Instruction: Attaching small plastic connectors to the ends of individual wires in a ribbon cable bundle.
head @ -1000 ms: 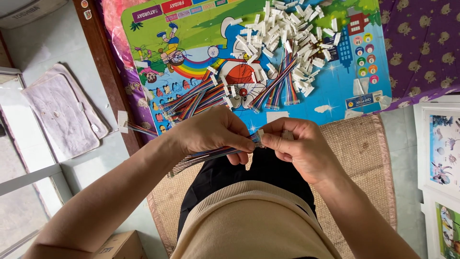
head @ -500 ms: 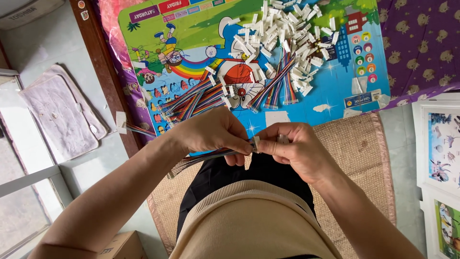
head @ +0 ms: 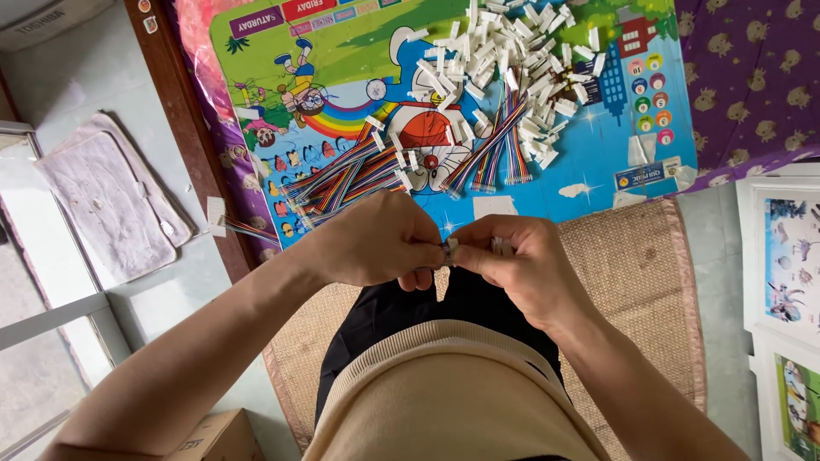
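My left hand (head: 376, 243) and my right hand (head: 512, 265) meet in front of my lap, fingertips pinched together on a small white connector (head: 449, 248) and the end of a multicoloured ribbon cable that my left hand mostly hides. Beyond them, on a colourful cartoon mat (head: 342, 51), lie bundles of ribbon cables (head: 350, 175) (head: 495, 141) and a heap of white plastic connectors (head: 512, 60).
A woven straw mat (head: 632, 282) lies under me. One loose cable with a white connector (head: 224, 222) sits at the mat's left edge. A folded cloth (head: 111, 205) lies on the floor to the left, framed pictures (head: 786, 256) to the right, a cardboard box (head: 218, 437) below.
The striped cable that stuck out below my left hand has been drawn in and is now hidden inside it. My fingertips have closed tighter together on the connector.
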